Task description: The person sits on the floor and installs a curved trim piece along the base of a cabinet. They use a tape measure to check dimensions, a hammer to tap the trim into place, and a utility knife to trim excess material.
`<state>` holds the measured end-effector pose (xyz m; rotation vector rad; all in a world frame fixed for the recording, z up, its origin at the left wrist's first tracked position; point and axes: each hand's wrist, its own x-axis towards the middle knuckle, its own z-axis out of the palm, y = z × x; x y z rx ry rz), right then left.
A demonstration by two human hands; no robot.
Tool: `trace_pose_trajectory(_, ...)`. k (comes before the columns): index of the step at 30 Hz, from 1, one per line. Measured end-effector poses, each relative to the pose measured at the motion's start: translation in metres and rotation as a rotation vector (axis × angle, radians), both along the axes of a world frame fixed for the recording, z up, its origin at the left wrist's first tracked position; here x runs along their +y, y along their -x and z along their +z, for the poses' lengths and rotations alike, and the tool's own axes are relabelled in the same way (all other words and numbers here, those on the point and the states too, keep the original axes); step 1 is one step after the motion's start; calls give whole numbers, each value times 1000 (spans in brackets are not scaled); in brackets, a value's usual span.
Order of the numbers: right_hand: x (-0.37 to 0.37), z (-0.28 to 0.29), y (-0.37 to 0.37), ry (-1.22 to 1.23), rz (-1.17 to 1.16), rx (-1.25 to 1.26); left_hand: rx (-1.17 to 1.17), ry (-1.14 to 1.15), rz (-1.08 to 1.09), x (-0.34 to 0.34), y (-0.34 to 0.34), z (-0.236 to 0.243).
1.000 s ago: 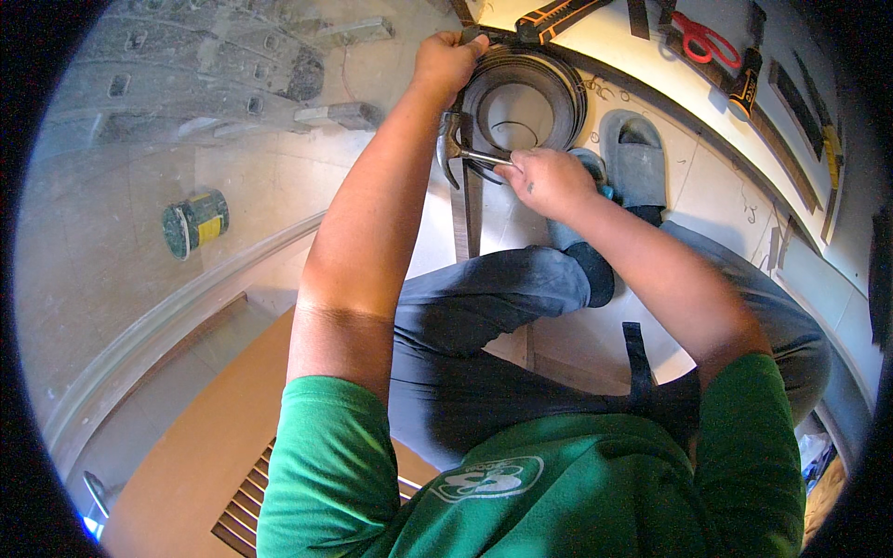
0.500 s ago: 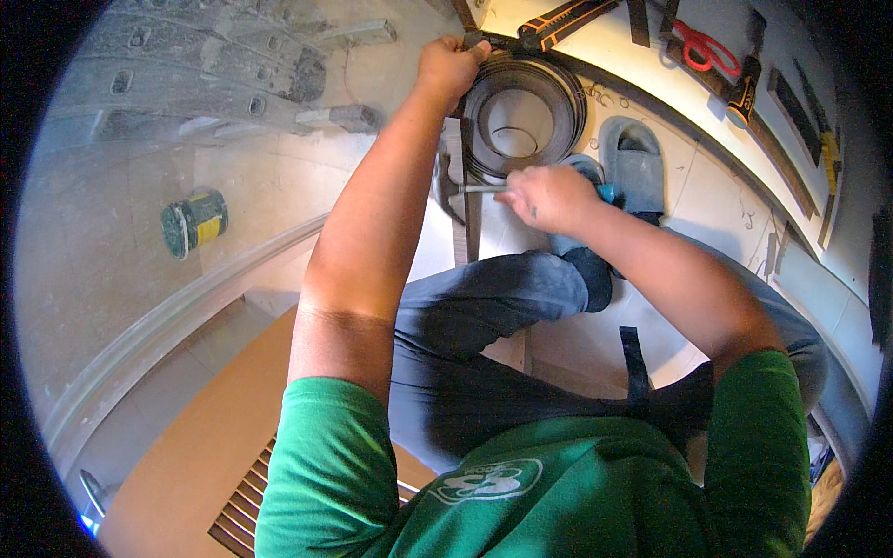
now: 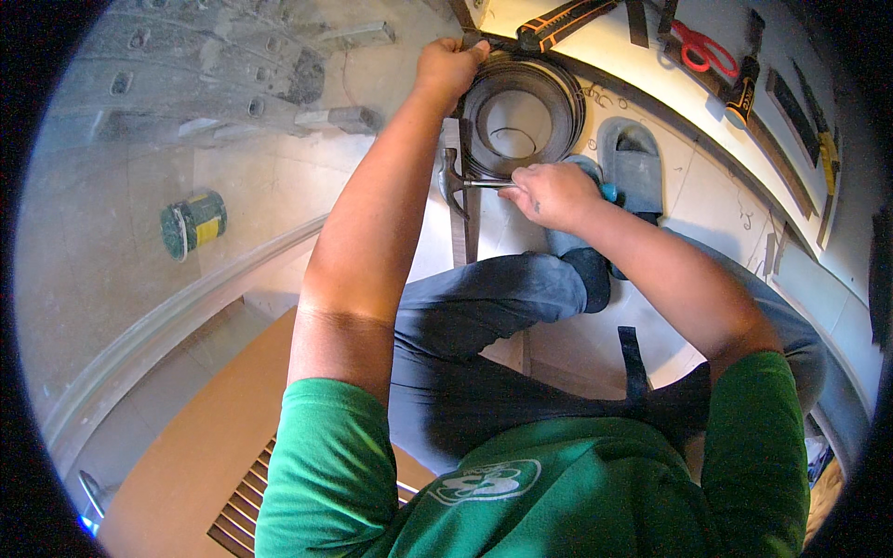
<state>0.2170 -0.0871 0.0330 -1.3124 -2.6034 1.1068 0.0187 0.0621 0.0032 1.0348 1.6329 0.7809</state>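
My right hand (image 3: 556,195) is closed around the handle of a claw hammer (image 3: 453,182). Its metal head points left, above a narrow dark wood-look board edge (image 3: 466,232), and the teal grip end shows past my hand. Whether the head touches the edge cannot be told. Farther up, my left hand (image 3: 449,71) pinches a small dark piece (image 3: 473,40) at the far end of that edge; its exact kind is unclear. A coil of dark banding strip (image 3: 569,116) lies just right of my left hand, partly behind my right hand.
A white panel at the far right bears a black-and-orange tool (image 3: 549,28), red-handled scissors (image 3: 705,48), another black-and-orange handled tool (image 3: 741,97) and dark strips. Grey slippers (image 3: 640,177) are near my right hand. A green bucket (image 3: 193,224) lies left; a tan slatted panel (image 3: 200,418) is lower left.
The hammer head, blurred before, is now sharp and slightly higher. My right hand has shifted up a little with it, while my left hand holds its place.
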Motion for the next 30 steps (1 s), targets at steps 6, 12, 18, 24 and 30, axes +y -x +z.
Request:
trace_pose_trajectory(6, 0, 5, 2, 4, 50, 16, -18, 2, 7, -3, -4, 6)
trace_pose_trajectory(12, 10, 3, 6, 21, -106, 37, -23, -1, 0, -4, -4, 9)
trace_pose_trajectory(18, 3, 3, 3, 7, -32, 45, -93, 22, 10, -4, -4, 11)
trace_pose_trajectory(24, 13, -1, 4, -20, -184, 56, -90, 23, 30, -4, -7, 14)
trace_pose_trajectory(30, 3, -2, -1, 34, 85, 10, -35, 21, 30, -3, -6, 9)
